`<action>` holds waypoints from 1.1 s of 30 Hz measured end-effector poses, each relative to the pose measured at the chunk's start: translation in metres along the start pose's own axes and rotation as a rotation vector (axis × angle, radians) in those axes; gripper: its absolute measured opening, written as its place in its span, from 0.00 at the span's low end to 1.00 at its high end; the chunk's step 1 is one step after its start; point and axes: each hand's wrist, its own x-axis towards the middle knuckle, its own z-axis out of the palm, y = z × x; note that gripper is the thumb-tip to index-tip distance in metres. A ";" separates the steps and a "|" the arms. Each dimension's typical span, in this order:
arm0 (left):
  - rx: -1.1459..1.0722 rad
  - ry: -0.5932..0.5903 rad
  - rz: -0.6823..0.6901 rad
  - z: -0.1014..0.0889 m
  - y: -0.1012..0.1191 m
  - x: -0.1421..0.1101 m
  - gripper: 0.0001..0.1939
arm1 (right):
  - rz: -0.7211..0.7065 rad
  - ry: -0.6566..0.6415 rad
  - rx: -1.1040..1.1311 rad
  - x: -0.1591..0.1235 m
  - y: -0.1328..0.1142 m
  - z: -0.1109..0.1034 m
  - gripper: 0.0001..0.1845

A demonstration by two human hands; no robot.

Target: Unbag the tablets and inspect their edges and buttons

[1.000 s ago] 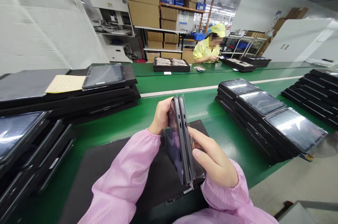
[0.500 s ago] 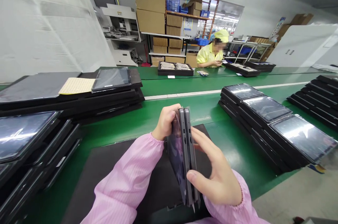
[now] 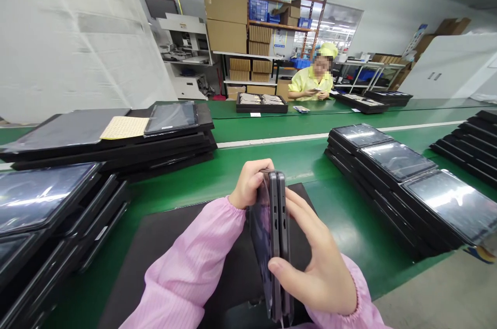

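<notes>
Two dark tablets (image 3: 275, 246) stand on edge, pressed face to face, with their port sides turned toward me. My left hand (image 3: 250, 182) is closed round their far upper end, thumb over the top edge. Against the right tablet's back lie the fingers of my right hand (image 3: 320, 262), and its thumb reaches across the near port edges, so this hand grips the pair too. Clear film covers the left tablet's face. Below them a black foam board (image 3: 163, 246) lies on the green bench.
Black trays holding film-covered tablets are stacked at left (image 3: 42, 197) and right (image 3: 396, 158). A yellow dotted sheet (image 3: 123, 128) lies on the back-left stack. Across the bench (image 3: 248, 155), a person in yellow (image 3: 312, 80) handles a small item beside trays of parts (image 3: 262, 104).
The view has shifted slightly. The two tablets sit a little lower in view and look more evenly lined up. My right thumb has moved further across their edges.
</notes>
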 end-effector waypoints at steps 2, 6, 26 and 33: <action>0.001 -0.009 0.005 0.000 0.000 -0.001 0.37 | -0.007 0.005 -0.016 -0.002 0.000 0.000 0.38; 0.011 -0.016 -0.002 0.001 0.001 -0.002 0.36 | -0.020 0.000 -0.041 -0.003 -0.001 -0.002 0.38; 0.011 0.054 -0.065 0.004 -0.004 0.007 0.35 | -0.035 0.077 -0.045 0.011 0.000 0.002 0.31; -0.005 0.038 -0.049 0.005 -0.003 0.003 0.35 | 0.006 0.057 0.007 0.008 -0.005 0.002 0.33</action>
